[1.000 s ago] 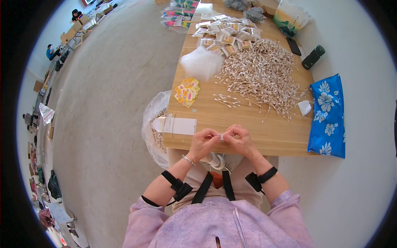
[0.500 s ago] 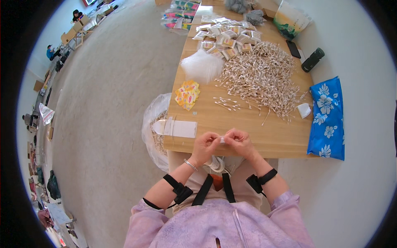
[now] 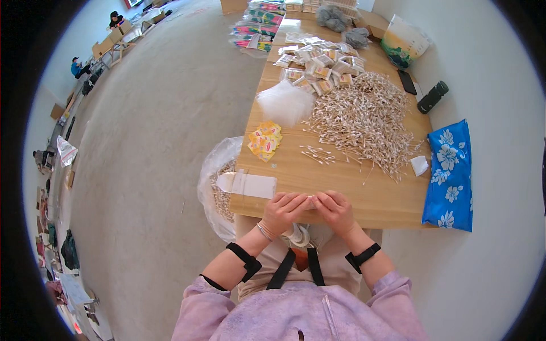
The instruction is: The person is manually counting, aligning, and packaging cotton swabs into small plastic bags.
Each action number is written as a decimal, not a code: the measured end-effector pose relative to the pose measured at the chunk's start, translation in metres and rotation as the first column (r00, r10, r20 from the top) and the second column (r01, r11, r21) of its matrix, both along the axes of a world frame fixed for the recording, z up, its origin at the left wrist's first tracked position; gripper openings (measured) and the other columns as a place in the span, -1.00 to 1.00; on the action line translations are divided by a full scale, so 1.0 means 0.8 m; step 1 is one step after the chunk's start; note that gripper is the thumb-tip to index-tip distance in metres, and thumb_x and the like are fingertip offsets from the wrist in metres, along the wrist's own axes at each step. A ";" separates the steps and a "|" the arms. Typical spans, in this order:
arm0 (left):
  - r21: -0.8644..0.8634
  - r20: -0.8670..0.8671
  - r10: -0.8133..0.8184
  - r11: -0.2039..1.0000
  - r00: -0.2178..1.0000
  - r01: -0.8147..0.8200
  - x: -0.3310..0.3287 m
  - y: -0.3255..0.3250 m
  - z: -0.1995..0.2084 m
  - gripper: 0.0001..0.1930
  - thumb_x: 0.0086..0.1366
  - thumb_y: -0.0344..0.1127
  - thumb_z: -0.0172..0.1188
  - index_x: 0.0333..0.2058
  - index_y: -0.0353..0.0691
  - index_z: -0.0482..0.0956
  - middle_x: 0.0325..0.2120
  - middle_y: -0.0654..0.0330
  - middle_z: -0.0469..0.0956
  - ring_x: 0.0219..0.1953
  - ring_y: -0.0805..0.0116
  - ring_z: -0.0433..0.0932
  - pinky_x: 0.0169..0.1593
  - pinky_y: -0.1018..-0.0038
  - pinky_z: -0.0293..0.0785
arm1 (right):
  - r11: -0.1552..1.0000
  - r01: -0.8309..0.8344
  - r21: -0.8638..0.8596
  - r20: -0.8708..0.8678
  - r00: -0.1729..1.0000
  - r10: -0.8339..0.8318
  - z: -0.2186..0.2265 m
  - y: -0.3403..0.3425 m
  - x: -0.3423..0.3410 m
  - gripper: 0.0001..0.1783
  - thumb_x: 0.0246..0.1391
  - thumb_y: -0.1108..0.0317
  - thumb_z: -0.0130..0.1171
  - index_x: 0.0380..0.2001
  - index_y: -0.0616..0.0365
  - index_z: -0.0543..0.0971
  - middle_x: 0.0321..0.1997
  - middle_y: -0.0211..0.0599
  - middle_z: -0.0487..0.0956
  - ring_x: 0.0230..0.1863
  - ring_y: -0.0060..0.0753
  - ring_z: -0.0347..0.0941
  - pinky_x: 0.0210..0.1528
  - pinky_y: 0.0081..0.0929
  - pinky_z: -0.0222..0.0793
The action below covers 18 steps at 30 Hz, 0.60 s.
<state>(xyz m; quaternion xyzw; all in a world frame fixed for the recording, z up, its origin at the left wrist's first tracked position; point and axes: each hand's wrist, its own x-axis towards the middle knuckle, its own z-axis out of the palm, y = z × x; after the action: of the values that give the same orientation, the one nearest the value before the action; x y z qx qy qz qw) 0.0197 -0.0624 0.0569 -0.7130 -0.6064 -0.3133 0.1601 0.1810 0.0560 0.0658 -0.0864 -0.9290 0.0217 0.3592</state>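
At the table's near edge my left hand [image 3: 282, 212] and my right hand [image 3: 334, 211] meet, fingers closed in a pinch. Between their fingertips is a small white piece [image 3: 310, 202], mostly hidden, whose kind I cannot make out. Just left of my left hand lies a flat white card [image 3: 257, 186] with clear plastic around its rounded end. Beyond the hands, a few loose cotton swabs [image 3: 318, 154] lie in front of a large heap of cotton swabs [image 3: 364, 119]. A pile of yellow printed cards [image 3: 265, 140] sits at the left side.
Clear plastic bags [image 3: 286, 102] and filled small packets [image 3: 318, 62] lie farther back. A blue floral pouch [image 3: 448, 176] rests at the right edge, near a dark bottle [image 3: 433, 97] and phone [image 3: 406, 82]. A plastic sack of swabs [image 3: 220, 190] stands left of the table [image 3: 364, 204].
The view has shifted slightly, so the table sits lower in it. My fingers have closed further over the small white piece, which now shows less. Both hands stay together.
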 end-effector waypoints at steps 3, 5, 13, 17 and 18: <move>-0.029 0.099 0.029 0.999 0.995 -0.027 -0.001 0.003 0.005 -0.70 -0.02 -0.39 0.22 -0.23 -0.06 0.63 -0.23 0.30 0.61 -0.17 0.40 0.57 -0.13 0.47 0.43 | 0.999 0.011 -0.045 0.012 1.000 -0.010 -0.005 0.001 -0.002 -0.75 -0.25 0.43 0.21 -0.36 0.02 0.59 -0.39 -0.49 0.47 -0.32 -0.38 0.43 -0.32 -0.47 0.42; -0.027 0.237 0.067 0.998 0.969 -0.063 -0.001 0.004 -0.002 -0.76 0.01 -0.40 0.23 -0.27 -0.07 0.63 -0.27 0.27 0.63 -0.19 0.36 0.59 -0.15 0.45 0.45 | 0.993 0.002 -0.119 0.020 1.000 0.000 0.002 0.001 -0.012 -0.79 -0.24 0.43 0.21 -0.40 0.01 0.58 -0.46 -0.48 0.43 -0.36 -0.38 0.41 -0.35 -0.48 0.40; -0.084 0.524 0.149 0.989 0.838 -0.124 -0.015 0.002 0.000 -0.88 0.07 -0.40 0.29 -0.36 -0.15 0.62 -0.42 0.17 0.63 -0.32 0.28 0.63 -0.25 0.42 0.51 | 0.763 -0.058 -0.643 0.155 0.967 0.204 0.029 0.025 -0.037 -0.95 -0.15 0.47 0.23 -0.53 0.08 0.57 -0.52 -0.32 0.43 -0.43 -0.28 0.39 -0.41 -0.39 0.35; -0.295 0.891 0.260 0.955 0.371 0.038 -0.028 -0.009 -0.017 -0.90 0.15 -0.40 0.27 -0.37 -0.26 0.59 -0.49 0.21 0.61 -0.42 0.46 0.57 -0.31 0.54 0.48 | 0.526 -0.027 -0.850 0.172 0.930 0.326 0.025 0.034 -0.052 -0.94 -0.07 0.54 0.23 -0.48 0.13 0.62 -0.55 -0.37 0.46 -0.51 -0.49 0.38 -0.49 -0.55 0.26; -0.290 0.948 0.270 0.951 0.166 0.109 -0.032 -0.010 -0.028 -0.88 0.16 -0.38 0.26 -0.36 -0.29 0.58 -0.52 0.22 0.60 -0.45 0.49 0.55 -0.34 0.56 0.47 | 0.447 0.039 -0.894 0.214 0.913 0.348 0.023 0.036 -0.055 -0.97 -0.05 0.49 0.22 -0.47 0.13 0.61 -0.55 -0.37 0.48 -0.52 -0.52 0.39 -0.48 -0.54 0.29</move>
<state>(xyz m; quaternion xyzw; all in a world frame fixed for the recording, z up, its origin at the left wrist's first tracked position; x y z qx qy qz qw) -0.0056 -0.0701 0.0348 -0.3235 -0.6419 -0.5958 -0.3582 0.1367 0.0849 0.0845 -0.1749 -0.8348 0.5162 0.0776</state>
